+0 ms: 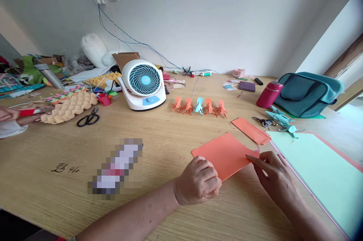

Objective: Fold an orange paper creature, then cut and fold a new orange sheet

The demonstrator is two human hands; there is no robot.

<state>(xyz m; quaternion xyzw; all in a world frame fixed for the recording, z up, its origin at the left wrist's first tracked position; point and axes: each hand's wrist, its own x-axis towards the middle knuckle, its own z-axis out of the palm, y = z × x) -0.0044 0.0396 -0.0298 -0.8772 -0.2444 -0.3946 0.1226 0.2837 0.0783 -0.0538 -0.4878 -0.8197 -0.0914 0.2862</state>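
Pinching orange paper (227, 150) in right hand (273, 171), with fisted left hand (198, 180) on near edge, bare surface (167, 135) leftward, green sheet (320, 169) right.

Your left forearm (133, 214) slants up from the lower edge, and your left hand (198, 180) curls its fingers inward, knuckles uppermost. Your right forearm (309, 216) angles in from the lower right; your right hand (273, 171) points leftward, index finger outstretched.

Behind the sheet (224, 154) stand a fan (144, 80) left, a bag (307, 93) right.
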